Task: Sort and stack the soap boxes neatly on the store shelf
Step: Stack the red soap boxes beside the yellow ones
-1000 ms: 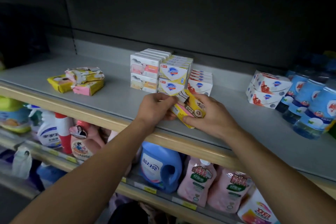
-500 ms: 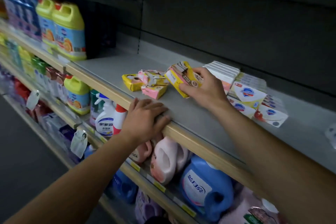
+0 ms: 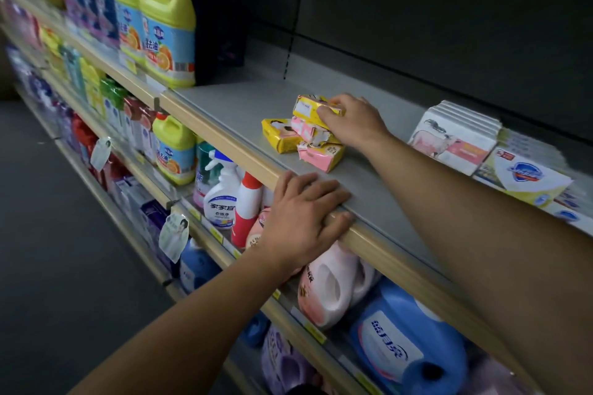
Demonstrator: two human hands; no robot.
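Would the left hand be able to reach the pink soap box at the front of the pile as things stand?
Probably yes. The left hand rests open on the shelf edge, and only bare shelf lies between it and the pink soap box. The right hand is busy higher up, on the yellow box.

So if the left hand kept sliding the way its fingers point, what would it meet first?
Bare shelf first, then probably the white boxes with the goat picture. The left hand points right along the front edge; depth is unclear.

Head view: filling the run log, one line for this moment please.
right hand holds yellow soap box atop loose pile | left hand rests on shelf edge
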